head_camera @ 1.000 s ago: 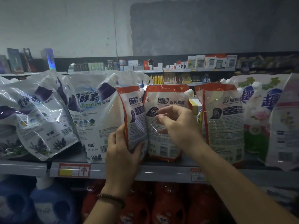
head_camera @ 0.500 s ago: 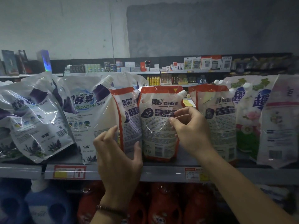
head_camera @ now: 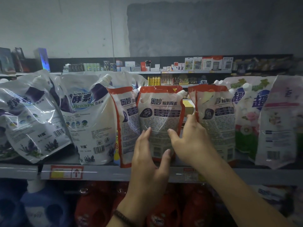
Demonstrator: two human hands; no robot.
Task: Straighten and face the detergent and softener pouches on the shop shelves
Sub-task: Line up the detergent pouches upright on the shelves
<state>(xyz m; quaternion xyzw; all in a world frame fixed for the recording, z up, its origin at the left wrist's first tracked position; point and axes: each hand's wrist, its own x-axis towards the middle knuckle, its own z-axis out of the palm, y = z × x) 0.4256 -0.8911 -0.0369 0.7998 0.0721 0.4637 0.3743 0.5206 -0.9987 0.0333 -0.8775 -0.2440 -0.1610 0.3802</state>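
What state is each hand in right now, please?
Left hand: open, straight fingers resting on the middle red-trimmed pouch.
Right hand: gripping that pouch's right edge, thumb in front.

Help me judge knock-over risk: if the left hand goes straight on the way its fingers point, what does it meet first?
The front of the middle red-trimmed pouch. The left hand points up and into the shelf, fingertips at or almost on it; depth is unclear.
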